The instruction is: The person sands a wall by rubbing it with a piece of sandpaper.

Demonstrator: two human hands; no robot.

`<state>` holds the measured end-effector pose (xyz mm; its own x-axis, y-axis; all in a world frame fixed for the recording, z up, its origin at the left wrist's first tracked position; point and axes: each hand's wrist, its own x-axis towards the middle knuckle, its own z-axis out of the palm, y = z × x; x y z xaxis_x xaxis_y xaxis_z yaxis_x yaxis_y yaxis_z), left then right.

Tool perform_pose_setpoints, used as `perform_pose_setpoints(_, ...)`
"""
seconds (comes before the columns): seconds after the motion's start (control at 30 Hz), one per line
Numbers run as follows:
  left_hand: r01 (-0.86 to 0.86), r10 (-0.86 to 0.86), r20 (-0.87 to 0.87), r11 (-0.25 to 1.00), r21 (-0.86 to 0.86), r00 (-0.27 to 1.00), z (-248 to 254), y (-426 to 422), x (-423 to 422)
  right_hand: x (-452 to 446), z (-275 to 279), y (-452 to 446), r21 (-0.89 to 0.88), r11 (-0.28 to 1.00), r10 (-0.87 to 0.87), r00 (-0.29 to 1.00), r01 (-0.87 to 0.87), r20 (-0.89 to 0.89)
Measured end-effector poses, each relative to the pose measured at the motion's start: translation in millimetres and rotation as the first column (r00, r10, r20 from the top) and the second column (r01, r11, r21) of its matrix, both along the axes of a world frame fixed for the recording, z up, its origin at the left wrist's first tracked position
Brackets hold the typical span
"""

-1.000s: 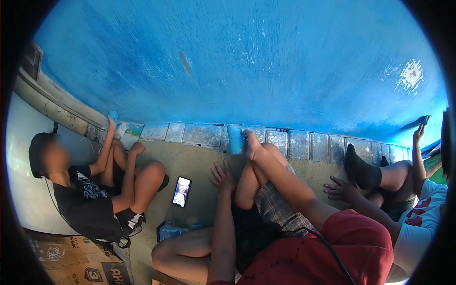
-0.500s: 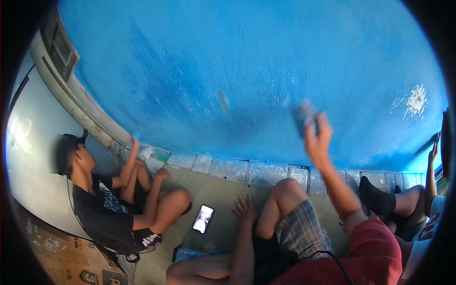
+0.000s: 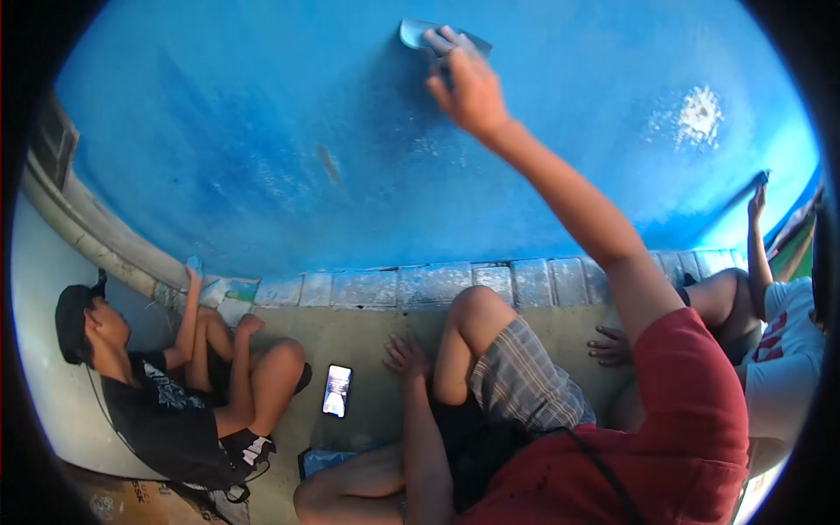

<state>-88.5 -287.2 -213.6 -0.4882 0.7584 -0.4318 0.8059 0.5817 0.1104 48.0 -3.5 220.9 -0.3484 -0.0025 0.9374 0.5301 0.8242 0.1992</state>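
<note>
High on the blue wall (image 3: 289,114), my right hand (image 3: 472,87) presses a sheet of sandpaper (image 3: 418,35) against the painted surface. The sheet's ends curl out from under my fingers, and its middle is hidden by them. Down on the floor, my left hand (image 3: 407,356) lies with its fingers spread, holding nothing. A phone (image 3: 337,391) with a lit screen lies on the floor to the left of that hand.
At left, a person in a black cap (image 3: 166,411) sits with a small blue piece held to the wall. Another person in a white shirt (image 3: 783,350) reaches to the wall at right. Grey bricks (image 3: 363,287) line the wall's base. Flattened cardboard (image 3: 131,503) lies at lower left.
My right hand has moved up and left along the wall with the sandpaper, and my arm is stretched further. My left hand stays on the floor. The view has shifted.
</note>
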Motion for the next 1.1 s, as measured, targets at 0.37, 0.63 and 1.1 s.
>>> perform_pose_setpoints(0.37, -0.004, 0.0, 0.058, 0.998, 0.066, 0.998, -14, 2, -8, -7, -49, 0, 0.036, 0.996, 0.078, 0.996, -0.08, 0.046)
perform_pose_setpoints(0.63, 0.006, -0.006, 0.016, 1.0, 0.031, 1.0, 15, -4, 3, 13, -27, -4, -0.004, 1.0, -0.009, 0.982, 0.009, -0.191)
perform_pose_setpoints(1.1, -0.022, 0.021, 0.007, 0.996, 0.081, 1.0, -26, 2, -10, -23, -73, 6, 0.061, 0.953, 0.236, 0.854, -0.297, 0.463)
